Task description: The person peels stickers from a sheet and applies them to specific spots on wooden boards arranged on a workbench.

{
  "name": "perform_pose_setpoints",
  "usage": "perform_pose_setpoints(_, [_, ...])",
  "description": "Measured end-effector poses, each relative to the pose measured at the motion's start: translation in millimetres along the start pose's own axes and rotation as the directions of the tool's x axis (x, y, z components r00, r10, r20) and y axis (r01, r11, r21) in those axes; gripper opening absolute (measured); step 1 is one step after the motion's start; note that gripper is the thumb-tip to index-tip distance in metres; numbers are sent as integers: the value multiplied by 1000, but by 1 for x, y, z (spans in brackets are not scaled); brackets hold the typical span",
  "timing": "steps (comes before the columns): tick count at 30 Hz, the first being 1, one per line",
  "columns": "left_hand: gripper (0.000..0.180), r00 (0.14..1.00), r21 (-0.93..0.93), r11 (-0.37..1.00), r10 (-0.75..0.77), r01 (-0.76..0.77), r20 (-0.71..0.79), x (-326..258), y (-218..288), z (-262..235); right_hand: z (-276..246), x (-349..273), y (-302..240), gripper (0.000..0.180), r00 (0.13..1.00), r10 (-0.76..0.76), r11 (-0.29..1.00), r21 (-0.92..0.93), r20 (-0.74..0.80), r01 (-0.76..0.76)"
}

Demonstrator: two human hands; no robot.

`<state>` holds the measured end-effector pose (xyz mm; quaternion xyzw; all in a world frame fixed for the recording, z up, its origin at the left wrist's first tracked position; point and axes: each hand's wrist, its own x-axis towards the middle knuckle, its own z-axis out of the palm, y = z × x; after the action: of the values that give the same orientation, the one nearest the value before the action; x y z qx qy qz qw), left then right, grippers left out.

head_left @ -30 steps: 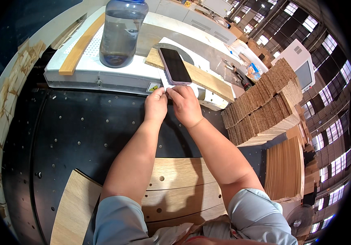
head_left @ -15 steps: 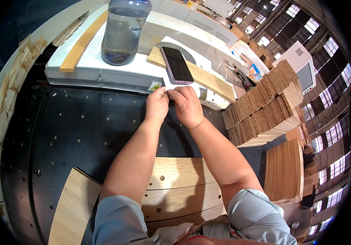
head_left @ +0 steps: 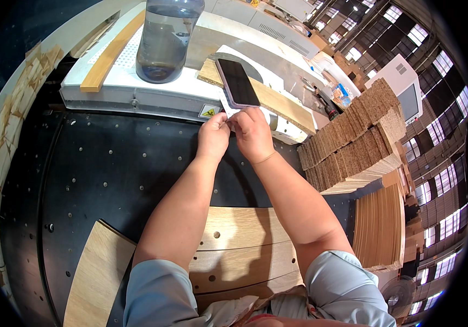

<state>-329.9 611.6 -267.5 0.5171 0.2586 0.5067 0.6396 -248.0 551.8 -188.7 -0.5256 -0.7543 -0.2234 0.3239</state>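
Note:
My left hand (head_left: 212, 136) and my right hand (head_left: 250, 132) meet fingertip to fingertip at the front edge of a white machine (head_left: 136, 95). Together they pinch a small white piece (head_left: 225, 107); what it is cannot be made out. Just above the fingers a dark smartphone (head_left: 238, 83) lies face up on a pale wooden plank (head_left: 277, 103). Both forearms stretch out over a black perforated table (head_left: 108, 174).
A large clear water bottle (head_left: 164, 38) and a narrow wooden strip (head_left: 108, 54) rest on the machine. Stacks of brown boards (head_left: 354, 136) stand at the right. Light wood panels (head_left: 245, 245) and a curved board (head_left: 92, 272) lie near my body.
Both hands stay pinched together at the machine's edge; the fingers shift only slightly.

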Motion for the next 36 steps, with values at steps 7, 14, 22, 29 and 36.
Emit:
perform_pose_setpoints(7, [16,1000,-13,999,-30,30,-5,-4,5,2,-2,-5,3,13,1000,-2,1000,1,24,2])
perform_pose_setpoints(14, [16,1000,-76,997,-22,23,14,-1,0,2,-3,-16,3,14,992,124,989,83,7,-124])
perform_pose_setpoints(22, [16,998,-113,992,-57,58,14,-2,4,3,-15,-17,14,9,777,606,575,582,169,-575])
perform_pose_setpoints(29, [27,997,-6,999,-31,32,65,-6,5,1,-25,-19,20,15,654,665,254,714,361,-652])
perform_pose_setpoints(36, [27,994,-6,997,-79,80,76,-8,4,3,-27,-19,17,21,661,638,144,782,396,-607])
